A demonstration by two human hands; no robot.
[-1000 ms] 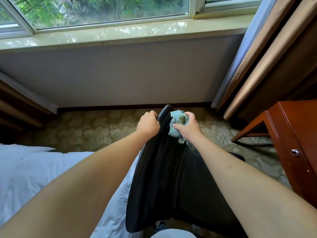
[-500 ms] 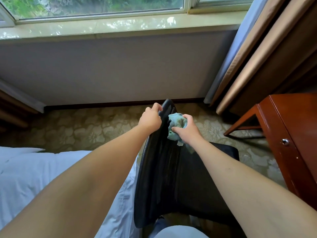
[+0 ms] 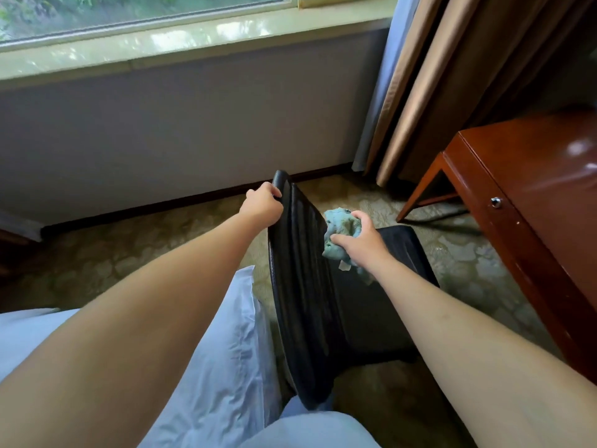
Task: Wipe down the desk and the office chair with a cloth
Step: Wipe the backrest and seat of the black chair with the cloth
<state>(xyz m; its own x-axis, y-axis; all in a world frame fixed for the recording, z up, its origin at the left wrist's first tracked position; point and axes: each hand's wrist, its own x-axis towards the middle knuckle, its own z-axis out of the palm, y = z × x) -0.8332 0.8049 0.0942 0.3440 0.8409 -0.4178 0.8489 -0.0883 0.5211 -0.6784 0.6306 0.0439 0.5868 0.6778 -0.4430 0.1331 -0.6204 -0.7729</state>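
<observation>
A black office chair [image 3: 303, 286] stands before me, its backrest seen edge-on from above and its seat to the right. My left hand [image 3: 263, 203] grips the top edge of the backrest. My right hand [image 3: 361, 242] holds a crumpled teal cloth [image 3: 339, 236] pressed against the front face of the backrest, a little below the top. The reddish wooden desk [image 3: 533, 202] stands to the right of the chair, with a small metal knob on its drawer front.
White bedding [image 3: 226, 367] lies at the lower left, touching the chair's back. Patterned carpet [image 3: 129, 253] runs to the wall under a window sill [image 3: 193, 33]. Tan curtains [image 3: 429, 76] hang at the upper right, behind the desk's leg.
The chair has turned, showing more of its seat. My right hand with the cloth has slid down and right from the top edge along the backrest's front. My left hand keeps its grip.
</observation>
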